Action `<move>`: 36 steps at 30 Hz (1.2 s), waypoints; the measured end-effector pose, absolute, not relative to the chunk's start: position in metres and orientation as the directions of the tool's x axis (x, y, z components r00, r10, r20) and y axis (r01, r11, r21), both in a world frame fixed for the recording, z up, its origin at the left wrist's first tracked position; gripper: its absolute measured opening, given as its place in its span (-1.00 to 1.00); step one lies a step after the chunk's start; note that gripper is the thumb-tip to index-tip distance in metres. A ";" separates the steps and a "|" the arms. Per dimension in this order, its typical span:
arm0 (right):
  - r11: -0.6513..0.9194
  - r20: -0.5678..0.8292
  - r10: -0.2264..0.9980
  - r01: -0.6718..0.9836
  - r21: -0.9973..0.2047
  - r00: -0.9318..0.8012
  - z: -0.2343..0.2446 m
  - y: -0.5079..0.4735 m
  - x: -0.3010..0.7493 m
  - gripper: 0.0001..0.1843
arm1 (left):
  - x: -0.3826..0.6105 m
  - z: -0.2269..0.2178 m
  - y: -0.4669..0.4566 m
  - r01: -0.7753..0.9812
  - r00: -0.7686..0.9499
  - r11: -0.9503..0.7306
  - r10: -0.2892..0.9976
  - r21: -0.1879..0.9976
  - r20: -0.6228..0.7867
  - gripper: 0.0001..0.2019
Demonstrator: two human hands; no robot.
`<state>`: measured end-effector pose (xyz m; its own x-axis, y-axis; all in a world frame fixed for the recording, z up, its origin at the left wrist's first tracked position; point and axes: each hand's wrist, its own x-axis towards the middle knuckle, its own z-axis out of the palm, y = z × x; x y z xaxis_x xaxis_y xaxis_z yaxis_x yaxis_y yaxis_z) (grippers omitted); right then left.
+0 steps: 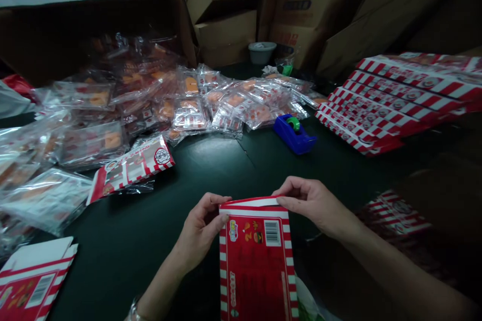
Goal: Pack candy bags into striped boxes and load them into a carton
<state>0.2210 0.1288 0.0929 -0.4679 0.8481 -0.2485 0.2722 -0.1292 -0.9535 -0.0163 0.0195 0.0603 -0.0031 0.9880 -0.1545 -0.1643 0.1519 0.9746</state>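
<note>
A flat red-and-white striped cardboard box with a barcode and small food pictures on its face lies between my two hands, its top end toward the dark green table. My left hand pinches its upper left corner with thumb and fingers. At the upper right corner, my right hand grips the edge of the end flap, where a narrow dark gap shows under the flap. The box's lower end runs out of view.
Clear plastic packets with orange pieces are heaped at the left and back. A blue tape dispenser stands mid-table. Striped boxes are stacked right; another box lies front left, and a windowed one rests by the packets.
</note>
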 end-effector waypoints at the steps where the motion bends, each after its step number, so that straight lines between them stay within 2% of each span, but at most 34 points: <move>1: -0.120 -0.256 0.841 0.297 -0.947 -0.476 0.097 0.130 0.219 -0.73 | -0.016 0.060 0.020 -0.160 0.002 0.148 0.989 0.976 -0.150 -0.81; 4: -0.057 -0.223 0.830 0.320 -0.946 -0.512 0.105 0.125 0.215 -0.78 | -0.017 0.056 0.021 -0.166 0.006 0.146 0.989 0.975 -0.148 -0.81; 9: 0.115 -0.029 0.874 0.264 -0.958 -0.485 0.100 0.099 0.215 -0.78 | -0.019 0.058 0.022 -0.169 -0.025 0.181 0.982 0.969 -0.187 -0.76; 14: 0.147 0.021 0.898 0.254 -0.956 -0.440 0.085 0.086 0.219 -0.77 | -0.009 0.076 0.029 0.101 -0.006 0.124 0.992 0.987 -0.124 -0.79; 16: 0.104 0.014 0.911 0.197 -0.975 -0.412 0.075 0.085 0.217 -0.78 | -0.004 0.075 0.033 0.134 0.047 0.096 0.994 0.986 -0.103 -0.80; 18: 0.000 -0.041 0.927 0.109 -0.994 -0.374 0.061 0.083 0.213 -0.75 | 0.000 0.067 0.036 0.065 0.040 0.122 0.991 0.990 -0.125 -0.77; 20: -0.106 -0.105 0.930 0.017 -0.994 -0.351 0.045 0.082 0.207 -0.71 | 0.002 0.056 0.038 -0.027 -0.037 0.175 0.984 0.984 -0.176 -0.74; 24: -0.262 -0.202 0.905 -0.116 -0.958 -0.373 0.025 0.083 0.199 -0.67 | 0.004 0.042 0.037 -0.265 -0.070 0.361 0.917 0.894 -0.392 -0.65; 26: -0.304 -0.239 0.870 -0.088 -0.949 -0.432 0.026 0.093 0.204 -0.64 | 0.006 0.041 0.034 -0.333 -0.076 0.420 0.880 0.844 -0.468 -0.62; 28: -0.256 -0.233 0.873 0.002 -0.967 -0.428 0.033 0.116 0.219 -0.63 | 0.009 0.041 0.031 -0.347 -0.101 0.437 0.863 0.830 -0.496 -0.58; 30: -0.157 -0.174 0.939 0.080 -0.984 -0.296 0.046 0.152 0.240 -0.65 | 0.012 0.041 0.029 -0.351 -0.121 0.449 0.848 0.821 -0.516 -0.52; 32: -0.101 -0.109 0.991 0.109 -0.989 -0.076 0.060 0.193 0.261 -0.66 | 0.015 0.041 0.029 -0.349 -0.142 0.460 0.835 0.816 -0.531 -0.46; 34: -0.113 -0.102 0.991 0.134 -0.984 0.085 0.072 0.233 0.275 -0.65 | 0.017 0.041 0.030 -0.345 -0.168 0.463 0.825 0.816 -0.539 -0.43; 36: -0.188 -0.166 0.975 0.149 -0.971 0.147 0.080 0.263 0.277 -0.64 | 0.019 0.040 0.030 -0.343 -0.184 0.459 0.823 0.820 -0.538 -0.41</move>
